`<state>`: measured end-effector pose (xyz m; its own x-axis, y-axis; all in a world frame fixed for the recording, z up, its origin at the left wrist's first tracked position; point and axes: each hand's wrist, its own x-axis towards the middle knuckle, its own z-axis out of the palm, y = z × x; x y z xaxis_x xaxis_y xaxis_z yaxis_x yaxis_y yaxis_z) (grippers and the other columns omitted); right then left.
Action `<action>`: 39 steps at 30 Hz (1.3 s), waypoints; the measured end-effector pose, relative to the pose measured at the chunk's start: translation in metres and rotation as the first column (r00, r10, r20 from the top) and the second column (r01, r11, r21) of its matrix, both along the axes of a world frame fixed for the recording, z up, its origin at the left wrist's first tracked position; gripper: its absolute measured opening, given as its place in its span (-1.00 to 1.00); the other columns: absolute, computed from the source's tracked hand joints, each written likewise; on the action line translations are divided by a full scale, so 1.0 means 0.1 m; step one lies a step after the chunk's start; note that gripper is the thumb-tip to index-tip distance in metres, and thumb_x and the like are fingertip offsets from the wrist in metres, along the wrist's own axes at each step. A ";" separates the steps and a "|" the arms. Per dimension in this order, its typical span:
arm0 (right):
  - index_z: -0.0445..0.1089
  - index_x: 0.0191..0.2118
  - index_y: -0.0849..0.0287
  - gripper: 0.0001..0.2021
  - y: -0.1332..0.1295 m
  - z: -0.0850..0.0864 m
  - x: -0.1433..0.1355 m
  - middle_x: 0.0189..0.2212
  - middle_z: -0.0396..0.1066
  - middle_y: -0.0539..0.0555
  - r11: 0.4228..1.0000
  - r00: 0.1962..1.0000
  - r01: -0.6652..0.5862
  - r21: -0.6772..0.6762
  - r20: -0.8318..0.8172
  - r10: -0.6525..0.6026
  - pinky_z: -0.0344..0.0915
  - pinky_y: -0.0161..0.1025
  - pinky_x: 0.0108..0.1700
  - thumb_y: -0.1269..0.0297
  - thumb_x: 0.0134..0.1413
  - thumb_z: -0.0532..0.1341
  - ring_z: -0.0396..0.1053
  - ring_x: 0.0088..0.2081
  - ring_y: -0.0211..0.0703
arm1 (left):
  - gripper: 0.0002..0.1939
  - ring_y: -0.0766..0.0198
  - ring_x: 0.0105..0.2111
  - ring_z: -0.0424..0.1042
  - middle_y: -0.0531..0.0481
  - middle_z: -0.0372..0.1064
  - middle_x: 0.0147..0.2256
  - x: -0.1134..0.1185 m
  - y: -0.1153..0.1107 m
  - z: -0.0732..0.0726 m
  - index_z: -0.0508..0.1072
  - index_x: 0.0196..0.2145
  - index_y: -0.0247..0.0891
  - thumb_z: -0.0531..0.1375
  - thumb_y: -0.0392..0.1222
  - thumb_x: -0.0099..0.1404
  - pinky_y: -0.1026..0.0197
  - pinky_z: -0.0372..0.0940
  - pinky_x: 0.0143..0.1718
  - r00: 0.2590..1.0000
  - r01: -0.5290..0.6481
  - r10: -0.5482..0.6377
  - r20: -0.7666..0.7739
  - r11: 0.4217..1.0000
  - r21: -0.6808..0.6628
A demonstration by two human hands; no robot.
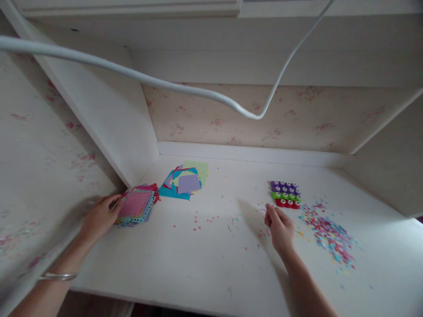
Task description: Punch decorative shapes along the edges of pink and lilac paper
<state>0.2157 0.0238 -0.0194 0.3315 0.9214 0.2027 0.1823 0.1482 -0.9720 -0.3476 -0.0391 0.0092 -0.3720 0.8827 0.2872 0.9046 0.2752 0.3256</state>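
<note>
At the left, my left hand [102,215] has its fingers closed at the edge of a stack of coloured paper squares [136,205] with rows of holes punched along their borders. A pink square lies uppermost; how many sheets the fingers hold is hidden. My right hand [280,225] is closed above the desk, thumb and forefinger together, and I cannot make out anything between them. Just beyond it stand rows of small purple, green and red craft punches [287,194] with round white-rimmed tops. Behind the punched stack lies a loose pile of plain coloured paper [189,183].
A heap of colourful paper bits [330,235] spreads at the right, with more specks [206,220] scattered across the white desk [178,268]. Overhead, a white cable [185,88] droops across the view. White panels [99,97] and a shelf enclose the desk.
</note>
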 end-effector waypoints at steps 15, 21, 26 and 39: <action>0.38 0.13 0.10 -0.67 -0.50 0.30 -1.61 0.21 0.35 0.06 0.726 0.338 -0.683 -0.079 0.847 0.410 0.15 -0.05 0.25 0.26 0.37 0.02 0.25 0.19 -0.01 | -0.71 0.06 -0.07 0.50 -0.16 0.50 -0.07 1.50 -0.13 -0.34 0.50 -0.09 -0.22 0.02 -0.13 0.43 0.03 0.37 0.04 0.900 0.432 -0.409 -0.151 0.884 0.178; 0.16 0.31 0.14 -0.51 -0.61 0.23 -2.33 0.32 0.19 0.04 0.592 0.214 -0.797 -0.119 0.861 0.461 -0.14 0.09 0.39 0.04 0.42 -0.09 0.02 0.35 -0.04 | -0.69 0.05 -0.08 0.52 -0.19 0.50 -0.04 1.28 -0.24 -0.44 0.45 -0.05 -0.22 -0.02 -0.12 0.43 0.06 0.40 -0.02 0.926 0.377 -0.360 -0.117 0.907 0.188; 0.10 0.36 0.10 -0.47 -0.56 0.11 -2.21 0.39 0.03 0.05 0.648 0.195 -0.725 -0.234 0.832 0.519 -0.21 0.19 0.39 0.02 0.44 -0.19 -0.08 0.40 0.02 | -0.71 -0.02 -0.10 0.51 -0.21 0.50 -0.08 1.22 -0.33 -0.45 0.45 -0.07 -0.21 0.03 -0.07 0.42 -0.03 0.37 0.01 0.923 0.382 -0.361 -0.130 0.898 0.217; 0.10 0.37 0.24 -0.44 -0.36 -0.29 0.75 0.37 0.01 0.24 0.936 0.215 -0.226 -0.269 0.923 0.318 0.02 0.20 0.35 0.08 0.43 -0.16 -0.02 0.38 0.08 | -0.72 0.00 -0.03 0.45 -0.15 0.47 -0.06 1.80 -0.10 -0.31 0.47 -0.05 -0.16 0.07 -0.02 0.43 -0.08 0.35 0.04 0.843 0.526 -0.537 -0.036 0.809 0.260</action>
<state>0.2908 -0.0127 -0.0482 -0.3292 0.9375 0.1132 0.9293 0.3429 -0.1373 -0.1674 -0.0493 -0.0222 0.1193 0.8456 0.5203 0.8714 -0.3403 0.3533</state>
